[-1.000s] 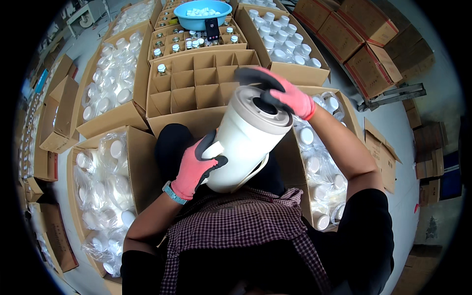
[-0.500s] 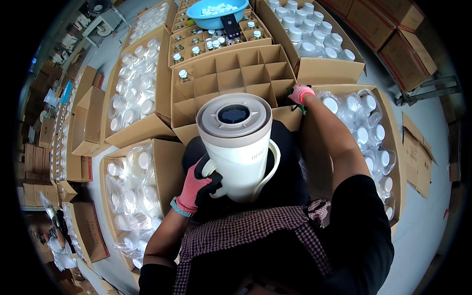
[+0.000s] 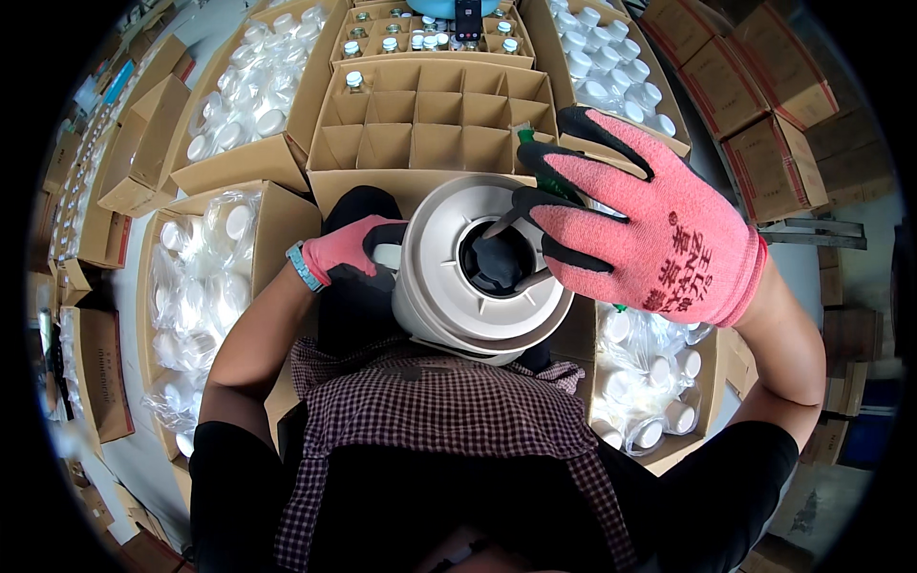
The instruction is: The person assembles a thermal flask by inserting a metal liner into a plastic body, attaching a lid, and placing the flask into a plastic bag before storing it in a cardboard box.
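Observation:
A large white jug (image 3: pixel 405 304) stands tilted between my thighs, its round grey lid (image 3: pixel 441 229) facing up. My left hand (image 3: pixel 351 250), in a pink and black glove, is closed round the jug's side handle (image 3: pixel 387 255). Over the lid hovers my right hand (image 3: pixel 650 215), gloved alike, some fingers spread. It holds a green-handled tool (image 3: pixel 556 181), mostly hidden under the palm, so its kind does not show. Grey pointed tips reach toward the dark round centre (image 3: pixel 494 265) of the lid. The jug's other handle is out of sight.
Beyond the jug stands a divided carton (image 3: pixel 430 181) with one white-capped bottle (image 3: pixel 354 82) in its far-left cell. Farther back, another divided carton holds several bottles, a phone (image 3: pixel 468 19) and a blue basin (image 3: pixel 430 8). Cartons of bagged white-capped containers (image 3: pixel 196 296) flank me closely.
My right hand has come from the carton's right edge to over the lid, bringing the green-handled tool. The jug has tipped toward me; my left hand stays on its handle. The view has shifted.

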A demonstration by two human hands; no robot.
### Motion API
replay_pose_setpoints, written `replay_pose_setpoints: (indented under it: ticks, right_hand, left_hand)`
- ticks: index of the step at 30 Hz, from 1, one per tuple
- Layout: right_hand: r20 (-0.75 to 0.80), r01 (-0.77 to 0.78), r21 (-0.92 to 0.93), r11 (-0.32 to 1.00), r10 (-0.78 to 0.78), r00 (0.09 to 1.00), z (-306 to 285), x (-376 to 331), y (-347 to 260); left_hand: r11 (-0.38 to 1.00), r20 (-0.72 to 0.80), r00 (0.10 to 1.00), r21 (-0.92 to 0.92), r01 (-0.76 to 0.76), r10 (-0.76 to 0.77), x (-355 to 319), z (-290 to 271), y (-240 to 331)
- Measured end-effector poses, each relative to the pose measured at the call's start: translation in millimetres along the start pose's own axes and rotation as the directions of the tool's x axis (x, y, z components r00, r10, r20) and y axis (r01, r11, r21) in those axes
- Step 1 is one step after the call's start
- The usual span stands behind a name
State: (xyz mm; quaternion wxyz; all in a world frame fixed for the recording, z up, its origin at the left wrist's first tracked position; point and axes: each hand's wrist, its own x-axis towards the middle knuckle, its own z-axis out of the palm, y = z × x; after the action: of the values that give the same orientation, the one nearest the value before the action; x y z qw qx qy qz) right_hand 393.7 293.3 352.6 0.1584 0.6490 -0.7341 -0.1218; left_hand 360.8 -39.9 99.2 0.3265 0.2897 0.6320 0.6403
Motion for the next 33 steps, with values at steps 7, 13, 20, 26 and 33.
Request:
replay_pose_setpoints:
  ticks: [7,13,20,26,33]
  right_hand:
    - [0.111,0.416,-0.306,0.856,-0.402,0.909,-20.0,2.1,-9.6]
    - [0.040,0.470,-0.157,0.869,-0.470,0.882,-13.3,11.4,-12.3]
    - [0.128,-0.578,0.498,0.647,0.604,0.787,24.9,6.0,-38.4]
    - [0.393,-0.801,0.574,0.172,0.800,0.453,47.3,2.9,0.2]
    - [-0.046,-0.842,0.510,0.176,0.983,0.178,145.7,-27.1,93.6]
  left_hand:
    - [0.996,0.116,0.993,0.090,0.010,-0.020,6.6,12.5,37.0]
    - [0.997,0.187,0.982,0.061,-0.042,0.030,9.4,15.4,27.8]
    - [0.992,-0.084,0.995,-0.113,-0.055,0.045,-6.1,42.5,23.5]
    - [0.975,-0.593,0.781,0.201,-0.092,0.196,-20.1,128.2,19.3]
    - [0.975,-0.725,0.670,-0.223,-0.006,-0.161,-2.6,111.7,52.5]
